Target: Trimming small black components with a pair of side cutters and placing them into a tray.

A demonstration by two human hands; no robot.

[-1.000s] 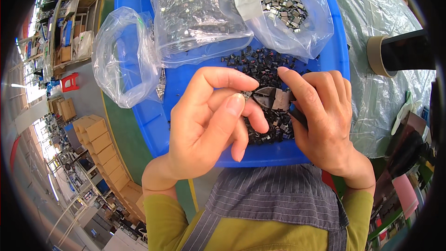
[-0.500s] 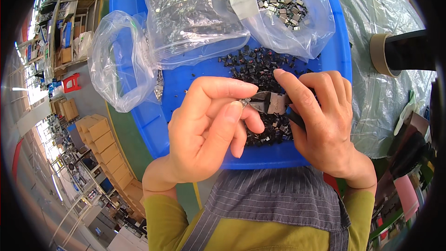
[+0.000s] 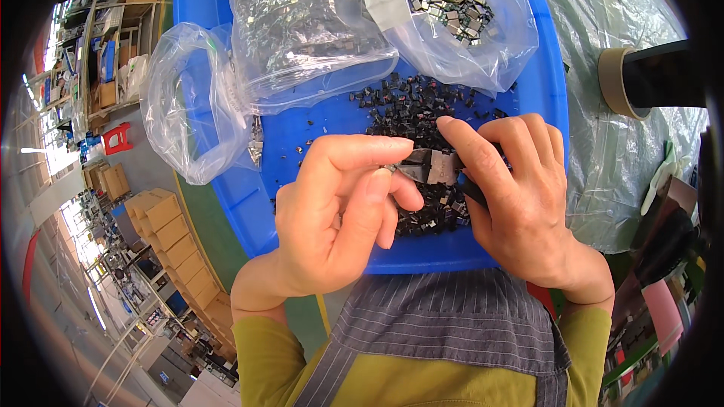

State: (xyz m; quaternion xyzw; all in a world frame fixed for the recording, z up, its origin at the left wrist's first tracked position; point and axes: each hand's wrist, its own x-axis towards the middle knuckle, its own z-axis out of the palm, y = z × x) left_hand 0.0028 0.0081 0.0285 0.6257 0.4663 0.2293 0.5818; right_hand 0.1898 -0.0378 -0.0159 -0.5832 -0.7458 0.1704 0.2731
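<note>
My right hand is wrapped round the dark handles of a pair of cutting pliers, its index finger stretched forward along them. The metal jaws point left toward my left hand. There the thumb and index finger pinch a tiny part right at the plier tips; it is mostly hidden, and I cannot make out its kind. Below and behind the pliers lies a loose pile of small black and silvery parts. A blue tray holds the pile, and both hands hover over its near side.
Inside the tray are a large clear bag of dark parts and an open bag holding silvery pieces. A crumpled clear bag overhangs the left rim. A tape roll sits right on plastic sheeting. Cardboard boxes stand left.
The view has shifted slightly. My left thumb and fingertips have closed a little more over the tiny part, which shows less now. The pliers stay in my right hand, close to the left fingertips.
</note>
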